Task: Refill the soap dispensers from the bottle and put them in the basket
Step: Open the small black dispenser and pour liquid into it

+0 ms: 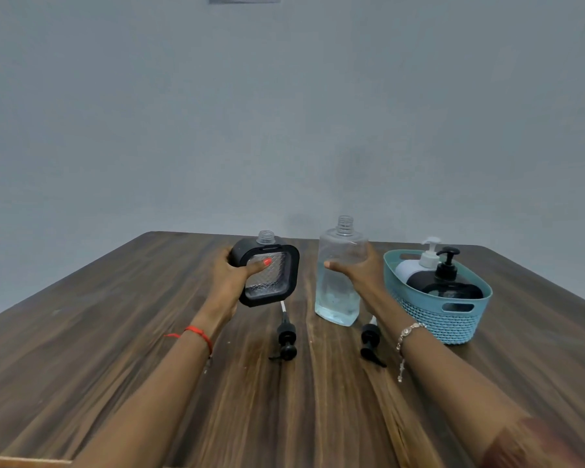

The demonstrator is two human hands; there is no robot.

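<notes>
My left hand (232,276) grips a squarish black soap dispenser (273,276) with a clear patterned face and an open neck, tilted slightly on the table. My right hand (362,273) grips the tall clear bottle (340,275), uncapped and about half full of pale blue liquid. Two black pump heads lie flat on the table, one pump head (286,342) below the dispenser and the other pump head (371,342) below the bottle. A teal basket (453,315) at the right holds a white dispenser (416,265) and a black dispenser (448,282).
Everything stands on a dark wooden table (115,349) against a grey wall. The table's far edge runs just behind the dispenser and bottle.
</notes>
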